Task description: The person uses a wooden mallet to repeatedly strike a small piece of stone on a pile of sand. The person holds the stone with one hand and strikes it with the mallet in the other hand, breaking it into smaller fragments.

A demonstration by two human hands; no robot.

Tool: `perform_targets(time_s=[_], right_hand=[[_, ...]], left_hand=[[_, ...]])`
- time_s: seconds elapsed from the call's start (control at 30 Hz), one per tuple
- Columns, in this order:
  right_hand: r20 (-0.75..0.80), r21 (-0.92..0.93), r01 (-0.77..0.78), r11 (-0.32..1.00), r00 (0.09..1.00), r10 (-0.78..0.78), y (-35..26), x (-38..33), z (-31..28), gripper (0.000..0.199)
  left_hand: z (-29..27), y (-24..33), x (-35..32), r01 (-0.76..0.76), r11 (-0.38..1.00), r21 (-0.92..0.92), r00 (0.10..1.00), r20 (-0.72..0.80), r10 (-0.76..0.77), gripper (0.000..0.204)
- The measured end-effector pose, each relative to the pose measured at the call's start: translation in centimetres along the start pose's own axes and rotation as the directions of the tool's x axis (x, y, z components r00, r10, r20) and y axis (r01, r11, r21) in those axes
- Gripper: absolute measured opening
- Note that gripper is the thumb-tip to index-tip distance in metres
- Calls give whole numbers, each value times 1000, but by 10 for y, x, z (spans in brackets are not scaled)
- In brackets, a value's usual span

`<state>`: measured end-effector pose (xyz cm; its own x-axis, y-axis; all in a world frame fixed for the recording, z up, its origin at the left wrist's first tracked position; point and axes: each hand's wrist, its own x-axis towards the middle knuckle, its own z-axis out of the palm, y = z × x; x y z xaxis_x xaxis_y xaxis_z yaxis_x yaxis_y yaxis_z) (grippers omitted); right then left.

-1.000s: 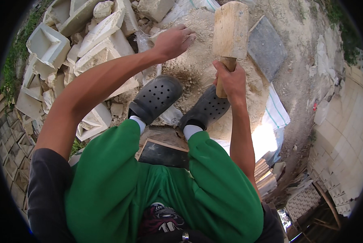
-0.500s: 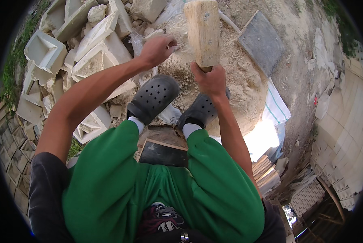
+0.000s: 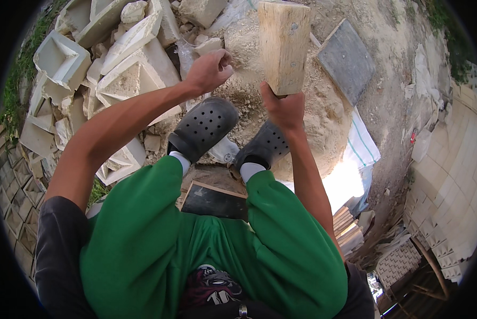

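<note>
Right hand (image 3: 285, 111) had its fingers clenched under a chunky, grainy wooden mallet (image 3: 283, 48), up over crumbly pale powder (image 3: 323, 114) toward the upper edge of the sack (image 3: 365, 139). Left hand (image 3: 211, 69) was curled, couldn't tell around what, if anything. Looked like pounding tbh; a swing called for keeping that hand clear.
</note>
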<state>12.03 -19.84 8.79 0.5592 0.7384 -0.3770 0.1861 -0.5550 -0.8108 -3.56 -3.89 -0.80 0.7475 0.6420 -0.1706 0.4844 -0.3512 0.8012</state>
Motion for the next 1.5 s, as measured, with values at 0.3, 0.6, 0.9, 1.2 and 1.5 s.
perform_targets(time_s=[0.3, 0.6, 0.9, 1.2, 1.5], right_hand=[[-58, -157, -171, 973, 985, 164, 1, -1, -9, 45], [23, -126, -170, 977, 984, 175, 21, 5, 11, 46], [-21, -97, -22, 995, 1000, 20, -23, -14, 3, 45], [64, -229, -210, 950, 971, 230, 6, -1, 19, 46], [53, -32, -50, 998, 997, 51, 7, -9, 22, 48]], left_hand=[[0, -16, -8, -27, 1000, -6, 999, 21, 27, 17], [-4, -9, -5, 4, 1000, -11, 1000, 12, -4, 18], [-10, -20, -12, -12, 1000, 13, 1000, -15, 12, 18], [-5, -21, -7, 3, 1000, 26, 1000, -22, -2, 18], [-7, -20, -7, 62, 998, -14, 997, -46, -63, 21]])
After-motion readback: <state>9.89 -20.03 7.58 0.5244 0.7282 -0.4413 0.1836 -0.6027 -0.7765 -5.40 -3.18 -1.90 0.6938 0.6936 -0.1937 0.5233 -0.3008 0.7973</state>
